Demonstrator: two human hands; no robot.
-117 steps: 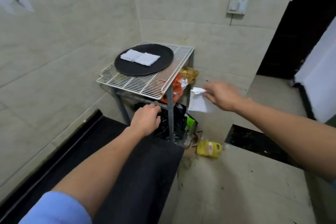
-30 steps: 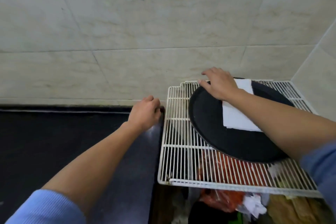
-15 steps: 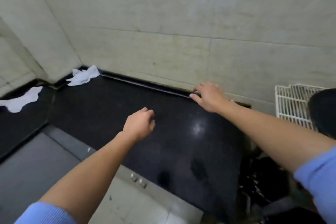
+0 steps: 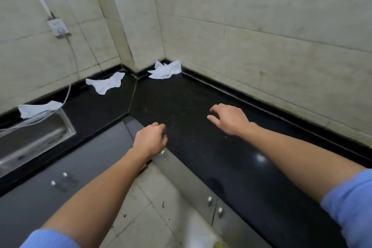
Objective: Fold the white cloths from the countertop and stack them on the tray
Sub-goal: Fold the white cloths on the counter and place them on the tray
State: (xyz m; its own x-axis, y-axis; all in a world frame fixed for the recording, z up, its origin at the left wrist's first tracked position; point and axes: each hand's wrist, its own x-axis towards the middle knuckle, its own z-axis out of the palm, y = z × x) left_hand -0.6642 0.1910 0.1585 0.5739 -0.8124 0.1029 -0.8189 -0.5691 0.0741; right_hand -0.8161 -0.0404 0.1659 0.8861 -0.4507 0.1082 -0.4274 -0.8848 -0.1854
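Both my hands are empty. My right hand hovers over the black counter with its fingers spread and slightly bent, grasping nothing. My left hand hangs at the counter's front edge, its fingers loosely curled round nothing.

The cloths lie well ahead of both hands. The corner cloth is bunched against the wall where the two runs of counter meet. The middle cloth lies crumpled to its left. The cloth by the sink sits at the rim of the sink, and a pale cable passes its end; I cannot tell whether they touch. The tray is out of view.

I judge the step in hand to be fetching the next cloth, and the corner cloth is nearest my right hand. To do it well, I should pinch one free corner rather than grab the heap and lift until the cloth hangs open. Then I find a second corner with my left hand and spread the cloth flat on bare counter before folding.

The cloths look thin, soft and limp, with ragged peaks and creases, so they will likely need smoothing. The counter is dark, speckled and polished enough to show a glint. A cloth may slide on it as I press a fold, so I should pin one edge.
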